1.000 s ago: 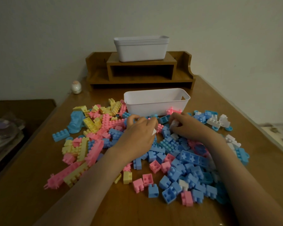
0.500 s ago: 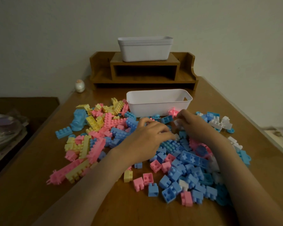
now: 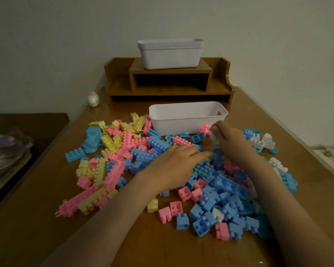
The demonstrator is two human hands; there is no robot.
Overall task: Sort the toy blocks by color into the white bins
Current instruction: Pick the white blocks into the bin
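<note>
We record the right hand (image 3: 228,140) pinching a small white plastic block (image 3: 214,137) beside the white plastic bin (image 3: 187,105), presumably for deposit; left hand (image 3: 174,164) released.

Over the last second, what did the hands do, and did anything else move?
The right hand, still pinching a white block, moved away toward the bin. The left hand uncurled, its fingers stretching right across the pile. The bin, the stacked bins and the other blocks stayed put.
</note>
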